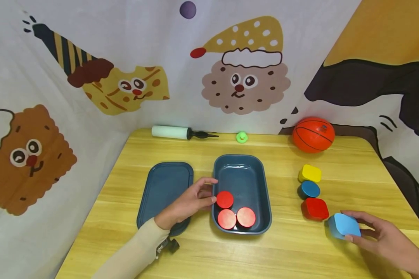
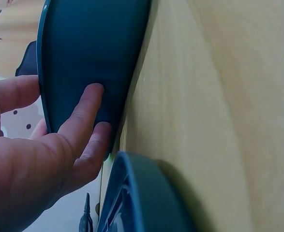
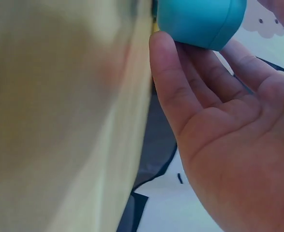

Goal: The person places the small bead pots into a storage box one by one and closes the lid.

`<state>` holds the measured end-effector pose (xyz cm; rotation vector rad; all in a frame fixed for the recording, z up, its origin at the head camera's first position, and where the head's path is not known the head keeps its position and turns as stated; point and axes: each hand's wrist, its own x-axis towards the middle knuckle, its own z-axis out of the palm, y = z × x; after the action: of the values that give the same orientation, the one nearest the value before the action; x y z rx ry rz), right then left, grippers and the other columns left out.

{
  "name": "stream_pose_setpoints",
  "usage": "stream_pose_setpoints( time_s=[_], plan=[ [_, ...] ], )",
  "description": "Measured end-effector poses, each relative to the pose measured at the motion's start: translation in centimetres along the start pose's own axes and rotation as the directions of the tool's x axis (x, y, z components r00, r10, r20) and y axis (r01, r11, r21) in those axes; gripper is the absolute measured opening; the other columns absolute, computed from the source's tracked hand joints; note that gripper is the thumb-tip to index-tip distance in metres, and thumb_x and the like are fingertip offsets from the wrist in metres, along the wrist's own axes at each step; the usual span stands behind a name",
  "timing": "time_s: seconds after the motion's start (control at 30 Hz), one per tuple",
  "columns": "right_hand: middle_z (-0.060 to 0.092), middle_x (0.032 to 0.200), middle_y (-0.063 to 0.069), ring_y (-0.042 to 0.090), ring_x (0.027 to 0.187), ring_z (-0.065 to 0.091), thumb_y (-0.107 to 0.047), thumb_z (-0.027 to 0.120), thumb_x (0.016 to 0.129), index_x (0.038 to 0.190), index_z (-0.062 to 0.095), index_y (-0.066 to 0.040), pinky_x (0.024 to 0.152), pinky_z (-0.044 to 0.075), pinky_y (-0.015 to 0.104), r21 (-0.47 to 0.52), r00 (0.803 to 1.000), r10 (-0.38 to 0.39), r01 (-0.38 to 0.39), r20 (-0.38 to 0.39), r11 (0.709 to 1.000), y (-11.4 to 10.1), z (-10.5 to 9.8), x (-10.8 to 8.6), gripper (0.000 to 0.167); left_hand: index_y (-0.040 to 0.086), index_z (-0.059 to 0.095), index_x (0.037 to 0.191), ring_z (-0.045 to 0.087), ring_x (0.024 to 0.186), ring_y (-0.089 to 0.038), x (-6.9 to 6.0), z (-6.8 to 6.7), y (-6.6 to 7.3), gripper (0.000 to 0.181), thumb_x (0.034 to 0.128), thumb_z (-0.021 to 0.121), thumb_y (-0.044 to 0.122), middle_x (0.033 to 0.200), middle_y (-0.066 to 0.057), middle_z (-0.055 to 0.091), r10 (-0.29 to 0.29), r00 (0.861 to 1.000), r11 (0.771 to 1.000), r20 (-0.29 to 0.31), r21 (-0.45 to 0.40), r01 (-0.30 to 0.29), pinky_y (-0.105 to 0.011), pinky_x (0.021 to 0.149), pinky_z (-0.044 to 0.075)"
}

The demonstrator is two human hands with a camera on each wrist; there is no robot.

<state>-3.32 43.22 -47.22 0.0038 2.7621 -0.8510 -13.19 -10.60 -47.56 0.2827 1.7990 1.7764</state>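
Observation:
A dark blue tray (image 1: 242, 182) holds three red round pieces (image 1: 246, 217) at its near end. My left hand (image 1: 192, 199) touches the tray's left wall; in the left wrist view the fingers of the left hand (image 2: 59, 140) lie along the tray's outer side (image 2: 91, 53). At the right, my right hand (image 1: 384, 234) holds a light blue rounded block (image 1: 345, 226) between thumb and fingers. The right wrist view shows this block (image 3: 200, 21) at the fingertips of the right hand (image 3: 224, 111).
Right of the tray stand a yellow block (image 1: 310, 173), a dark blue round piece (image 1: 309, 190) and a red block (image 1: 315, 209). A dark blue lid (image 1: 167, 190) lies under the left forearm. Along the back are a pump (image 1: 171, 132), a green duck (image 1: 241, 137) and an orange ball (image 1: 313, 135).

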Motion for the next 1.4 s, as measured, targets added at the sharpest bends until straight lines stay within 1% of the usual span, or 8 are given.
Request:
stream_pose_setpoints(
  time_s=[0.2, 0.3, 0.37, 0.47, 0.77, 1.03, 1.23, 1.4],
  plan=[
    [0.065, 0.134, 0.022, -0.023, 0.098, 0.043, -0.024, 0.089, 0.088, 0.139, 0.06, 0.001, 0.071, 0.055, 0.016, -0.005, 0.99, -0.085, 0.085, -0.116, 0.996, -1.1, -1.3, -0.1, 0.063, 0.008, 0.039, 0.157, 0.064, 0.123, -0.027, 0.0, 0.0, -0.1, 0.059, 0.104, 0.066, 0.008, 0.153, -0.027, 0.045, 0.001, 1.0, 1.0, -0.004, 0.007, -0.001, -0.041, 0.096, 0.062],
    [0.066, 0.129, -0.008, -0.021, 0.096, 0.043, -0.02, 0.09, 0.087, 0.137, 0.062, 0.0, 0.07, 0.054, 0.014, -0.009, 0.981, -0.117, 0.117, -0.153, 0.993, -1.6, -1.9, 0.2, 0.061, 0.008, 0.039, 0.157, 0.064, 0.124, -0.027, 0.0, 0.0, -0.1, 0.059, 0.104, 0.066, 0.008, 0.153, -0.027, 0.045, 0.002, 1.0, 1.0, -0.003, 0.003, -0.002, -0.041, 0.096, 0.062],
    [0.059, 0.122, -0.028, -0.019, 0.095, 0.046, -0.016, 0.091, 0.085, 0.134, 0.064, 0.0, 0.071, 0.053, 0.01, -0.012, 0.97, -0.154, 0.155, -0.19, 0.988, -2.1, -2.3, 0.5, 0.059, 0.007, 0.039, 0.157, 0.064, 0.124, -0.027, 0.0, 0.0, -0.1, 0.06, 0.104, 0.066, 0.008, 0.153, -0.028, 0.045, 0.004, 1.0, 1.0, -0.002, -0.002, -0.004, -0.041, 0.096, 0.062],
    [0.05, 0.119, -0.043, -0.017, 0.098, 0.048, -0.012, 0.091, 0.084, 0.133, 0.065, -0.001, 0.073, 0.05, 0.005, -0.005, 0.948, -0.212, 0.217, -0.237, 0.976, -2.9, -2.8, 1.2, 0.057, 0.007, 0.038, 0.157, 0.064, 0.124, -0.027, -0.1, 0.0, 0.0, 0.06, 0.1041, 0.066, 0.007, 0.153, -0.028, 0.045, 0.004, 1.0, 1.0, -0.002, -0.008, -0.004, -0.041, 0.096, 0.062],
    [0.054, 0.126, -0.036, -0.015, 0.103, 0.053, -0.01, 0.091, 0.084, 0.136, 0.067, -0.006, 0.079, 0.048, 0.0, 0.016, 0.903, -0.307, 0.327, -0.299, 0.945, -7.2, -3.5, 3.9, 0.058, 0.008, 0.039, 0.157, 0.063, 0.122, -0.027, 0.0, 0.0, 0.1, 0.059, 0.1042, 0.066, 0.008, 0.153, -0.027, 0.045, -0.002, 1.0, 1.0, -0.006, 0.002, 0.002, -0.039, 0.095, 0.063],
    [0.062, 0.129, -0.026, -0.008, 0.106, 0.06, -0.003, 0.091, 0.082, 0.136, 0.069, -0.01, 0.084, 0.051, 0.003, 0.078, 0.875, -0.401, 0.435, -0.271, 0.897, -10.8, -3.2, 6.2, 0.059, 0.007, 0.039, 0.157, 0.063, 0.127, -0.029, -0.1, 0.0, 0.0, 0.06, 0.1037, 0.067, 0.008, 0.156, -0.026, 0.045, -0.002, 1.0, 1.0, -0.007, -0.008, 0.002, -0.04, 0.095, 0.063],
    [0.069, 0.128, -0.007, -0.003, 0.105, 0.062, -0.006, 0.091, 0.082, 0.136, 0.069, -0.013, 0.086, 0.053, 0.006, 0.104, 0.872, -0.428, 0.461, -0.236, 0.881, -13.4, -2.5, 7.8, 0.059, 0.008, 0.04, 0.157, 0.062, 0.129, -0.032, -0.1, 0.1, -0.1, 0.058, 0.1042, 0.066, 0.008, 0.155, -0.026, 0.045, 0.01, 1.0, 1.0, -0.017, 0.009, -0.01, -0.041, 0.095, 0.063],
    [0.071, 0.129, 0.008, -0.001, 0.105, 0.062, -0.007, 0.09, 0.084, 0.139, 0.068, -0.01, 0.087, 0.055, 0.011, 0.1, 0.845, -0.497, 0.521, -0.198, 0.848, -15.3, -1.7, 9.0, 0.059, 0.009, 0.039, 0.159, 0.059, 0.135, -0.038, -0.2, 0.3, -0.1, 0.06, 0.1047, 0.065, 0.008, 0.155, -0.026, 0.044, 0.034, 0.999, 0.999, -0.017, 0.022, -0.034, -0.042, 0.096, 0.062]
  ],
)
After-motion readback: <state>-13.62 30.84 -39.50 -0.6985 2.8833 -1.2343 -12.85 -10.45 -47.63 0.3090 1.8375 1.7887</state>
